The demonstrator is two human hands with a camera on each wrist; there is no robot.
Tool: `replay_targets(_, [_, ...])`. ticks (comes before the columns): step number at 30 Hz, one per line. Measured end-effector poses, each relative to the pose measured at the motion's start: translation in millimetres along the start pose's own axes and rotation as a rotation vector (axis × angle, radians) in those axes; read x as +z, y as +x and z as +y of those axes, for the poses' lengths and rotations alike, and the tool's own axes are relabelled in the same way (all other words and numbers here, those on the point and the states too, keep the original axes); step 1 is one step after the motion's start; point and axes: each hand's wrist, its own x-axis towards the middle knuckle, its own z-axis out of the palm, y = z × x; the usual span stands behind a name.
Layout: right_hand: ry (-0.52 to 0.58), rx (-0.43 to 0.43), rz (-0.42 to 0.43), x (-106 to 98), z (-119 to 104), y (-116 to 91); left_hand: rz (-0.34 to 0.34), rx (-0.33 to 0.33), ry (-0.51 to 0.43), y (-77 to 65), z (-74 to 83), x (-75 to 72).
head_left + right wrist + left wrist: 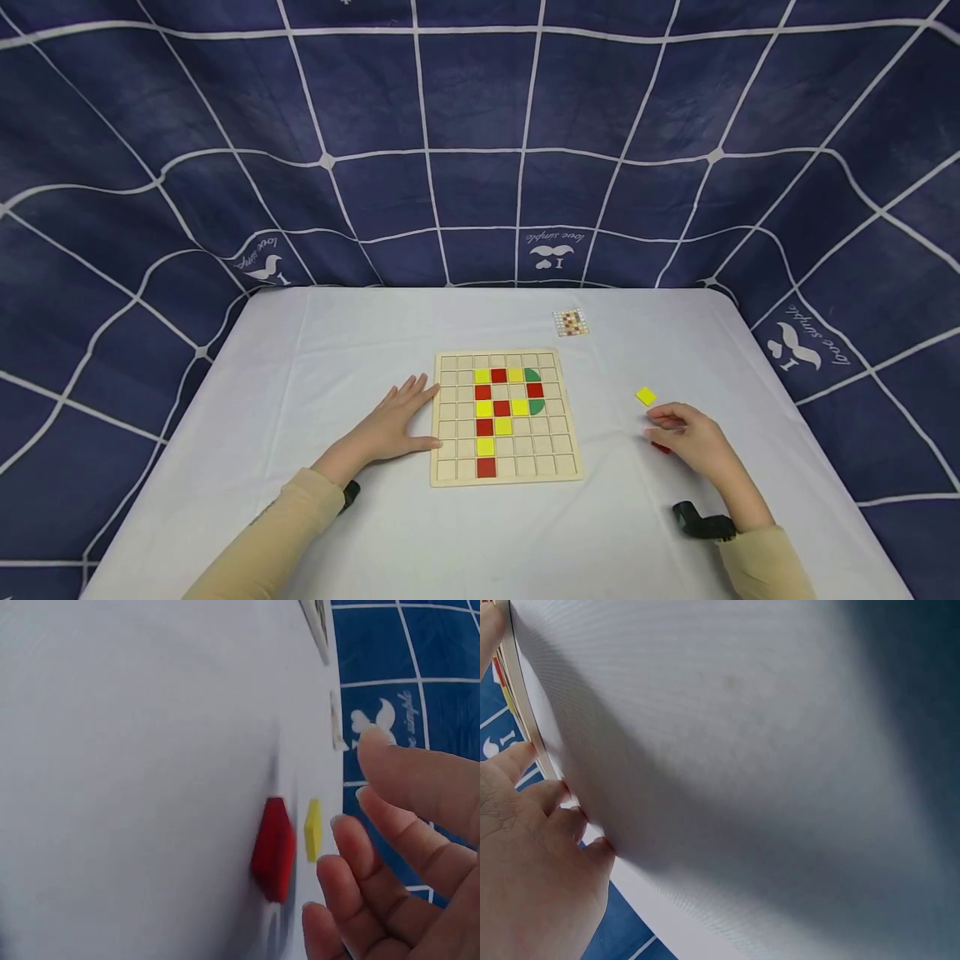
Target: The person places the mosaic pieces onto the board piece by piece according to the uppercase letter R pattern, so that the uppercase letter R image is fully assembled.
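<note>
A square wooden grid board (566, 446) lies mid-table, with red, yellow and green pieces set in a P-like shape. My left hand (390, 425) spreads along its left side, thumb and fingertip at the rim; the left wrist view shows the other fingers resting on the cloth. Over to the right, my right hand (693, 442) hovers above the table with loosely bent fingers and nothing between them. Beneath it lies a red tile (274, 851), partly covered by the hand in the head view. A yellow tile (646, 397) lies just beyond the fingertips.
A small printed pattern card (572, 322) lies behind the board, toward the back of the table. White cloth (360, 333) covers the tabletop. Dark blue curtains (480, 192) with white lines hang around the back and sides.
</note>
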Motion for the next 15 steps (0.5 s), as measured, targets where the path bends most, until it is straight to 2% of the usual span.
replay_targets(8, [-0.057, 0.066, -0.035, 5, 15, -2, 0.000, 0.000, 0.005, 0.6, -0.4, 0.0])
replay_targets(15, [-0.054, 0.105, -0.045, 5, 13, -2, -0.003, -0.005, -0.001, 0.9, -1.0, 0.2])
